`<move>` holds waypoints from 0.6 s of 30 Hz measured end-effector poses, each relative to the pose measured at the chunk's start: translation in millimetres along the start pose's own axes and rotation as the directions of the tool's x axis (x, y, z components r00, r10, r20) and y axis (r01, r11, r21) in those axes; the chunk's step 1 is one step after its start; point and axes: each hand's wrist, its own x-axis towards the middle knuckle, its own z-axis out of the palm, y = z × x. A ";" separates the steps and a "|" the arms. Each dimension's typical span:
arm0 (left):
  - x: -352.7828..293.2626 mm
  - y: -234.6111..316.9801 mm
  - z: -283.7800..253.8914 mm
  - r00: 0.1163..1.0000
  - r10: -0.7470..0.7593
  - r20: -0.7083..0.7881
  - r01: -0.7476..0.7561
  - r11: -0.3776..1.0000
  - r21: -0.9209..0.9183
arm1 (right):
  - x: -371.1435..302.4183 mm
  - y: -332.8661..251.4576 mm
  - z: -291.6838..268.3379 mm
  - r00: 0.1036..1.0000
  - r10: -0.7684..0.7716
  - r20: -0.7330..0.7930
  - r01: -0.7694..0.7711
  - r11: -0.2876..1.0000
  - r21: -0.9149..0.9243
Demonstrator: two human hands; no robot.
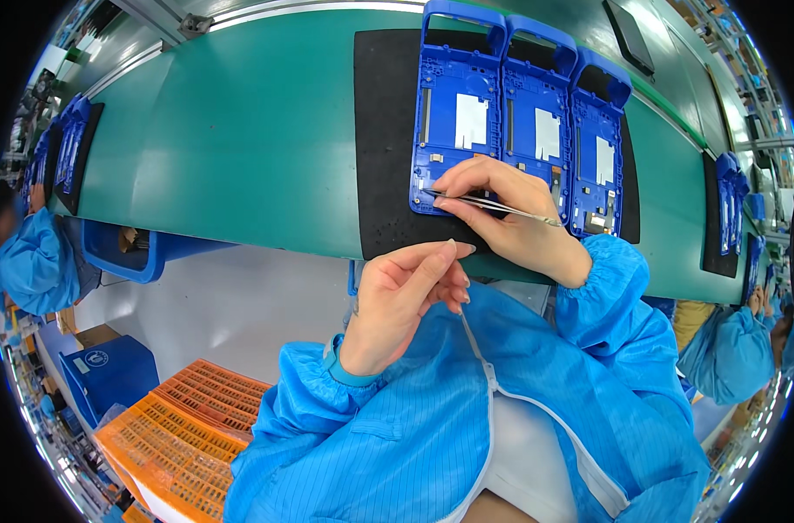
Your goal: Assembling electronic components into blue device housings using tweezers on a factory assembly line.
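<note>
While the head camera looks down on a green workbench, the scene reads as follows.
Right hand: the right hand (510, 218) pinches slim metal tweezers (493, 206), fingers closed narrowly around them.
Tweezers: lying nearly level, tips touching the lower left corner of the leftmost blue fixture tray (456, 96).
Trays: three blue fixture trays side by side on a black mat (384, 131), each with a white panel.
Left hand: the left hand (406, 292) hovers near the bench edge (240, 231), fingers loosely curled, thumb and forefinger together; whether they hold anything I cannot tell.
Surroundings: orange crates (183, 423) lower left; co-workers' blue sleeves (31, 261) at both sides.
</note>
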 end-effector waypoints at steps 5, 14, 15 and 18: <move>0.4 -0.3 -1.4 1.000 0.006 0.007 -0.006 1.000 -0.005 | 0.5 -0.2 0.9 1.000 0.009 -0.008 -0.009 1.000 0.014; 1.2 -0.2 -2.8 1.000 0.006 0.013 -0.006 1.000 -0.001 | 2.2 -1.1 -1.9 0.982 0.188 -0.001 -0.187 0.977 0.100; 1.1 -0.4 -3.3 1.000 0.012 0.024 -0.012 1.000 0.001 | 2.4 -2.0 -1.9 0.984 0.178 0.007 -0.177 0.977 0.115; 0.6 -0.8 -2.3 1.000 0.012 0.014 -0.012 1.000 0.000 | 1.8 -1.5 -1.5 0.993 0.121 0.018 -0.122 0.987 0.105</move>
